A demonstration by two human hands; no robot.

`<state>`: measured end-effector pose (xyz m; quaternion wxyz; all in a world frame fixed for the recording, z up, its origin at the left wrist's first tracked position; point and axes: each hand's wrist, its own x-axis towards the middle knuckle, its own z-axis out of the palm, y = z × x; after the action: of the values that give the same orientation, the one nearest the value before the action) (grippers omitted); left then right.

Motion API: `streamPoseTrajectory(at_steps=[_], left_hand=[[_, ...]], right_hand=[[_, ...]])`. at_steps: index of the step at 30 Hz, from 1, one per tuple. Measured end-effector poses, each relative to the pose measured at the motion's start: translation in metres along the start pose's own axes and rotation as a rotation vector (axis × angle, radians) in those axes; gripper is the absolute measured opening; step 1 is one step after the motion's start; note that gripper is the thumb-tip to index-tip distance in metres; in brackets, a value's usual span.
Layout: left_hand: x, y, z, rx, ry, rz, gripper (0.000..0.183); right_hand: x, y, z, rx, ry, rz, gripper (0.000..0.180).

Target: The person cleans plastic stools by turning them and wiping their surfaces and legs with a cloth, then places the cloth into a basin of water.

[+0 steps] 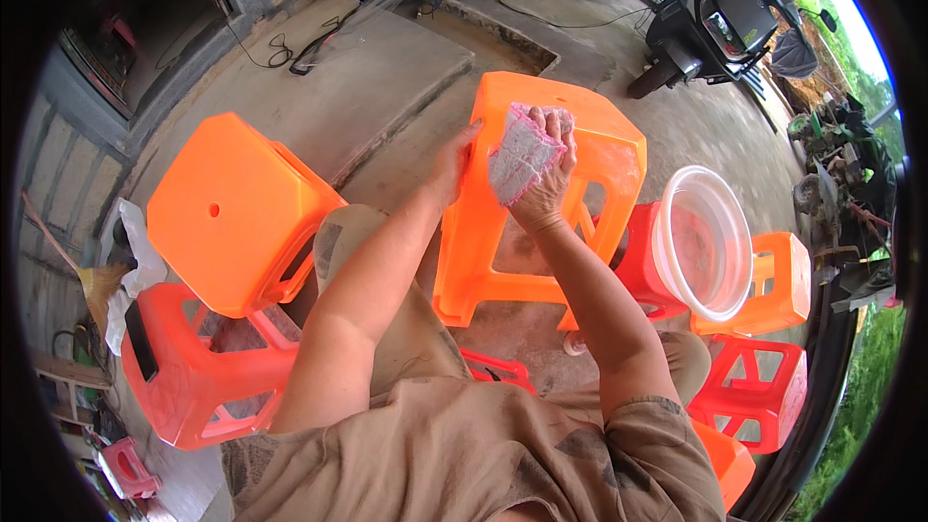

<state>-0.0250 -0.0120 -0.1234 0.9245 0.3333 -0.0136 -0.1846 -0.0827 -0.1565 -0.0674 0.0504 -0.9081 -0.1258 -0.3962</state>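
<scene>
An orange plastic stool (464, 254) stands between my knees, its seat turned away from me. My left hand (455, 159) grips the edge of the stool at its left side. In my right hand (547, 174) is a folded white cloth with pink stitched edges (523, 156), pressed against the stool's upper side. To the right, a translucent plastic basin (707, 243) rests tilted in view on a red stool (641, 261). Another orange stool (225, 210) is at the left, beside a red plastic stool (196, 362).
At the right are an orange stool (786, 283) and a red stool (783, 395). A motor scooter (714, 29) is parked at the upper right. A raised concrete slab (391, 72) lies ahead, with a cable (279, 51) on it. A broom (101, 286) leans at the left wall.
</scene>
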Motion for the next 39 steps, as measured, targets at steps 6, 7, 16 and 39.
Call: streamPoseTrajectory(at_steps=[6, 7, 16, 39], left_hand=[[-0.003, 0.013, 0.005, 0.149, 0.023, -0.149, 0.052], [-0.004, 0.013, 0.01, 0.12, 0.035, -0.156, 0.056], [0.019, 0.002, -0.03, 0.114, -0.035, -0.026, 0.06], [-0.003, 0.026, 0.014, 0.086, 0.073, -0.078, 0.043]], right_hand=[[-0.084, -0.007, 0.015, 0.104, -0.245, -0.421, 0.064], [-0.087, -0.011, 0.013, 0.122, -0.257, -0.594, 0.064], [0.034, 0.012, 0.01, 0.025, -0.057, -0.196, 0.058], [-0.134, -0.032, 0.005, 0.161, -0.363, -0.272, 0.067]])
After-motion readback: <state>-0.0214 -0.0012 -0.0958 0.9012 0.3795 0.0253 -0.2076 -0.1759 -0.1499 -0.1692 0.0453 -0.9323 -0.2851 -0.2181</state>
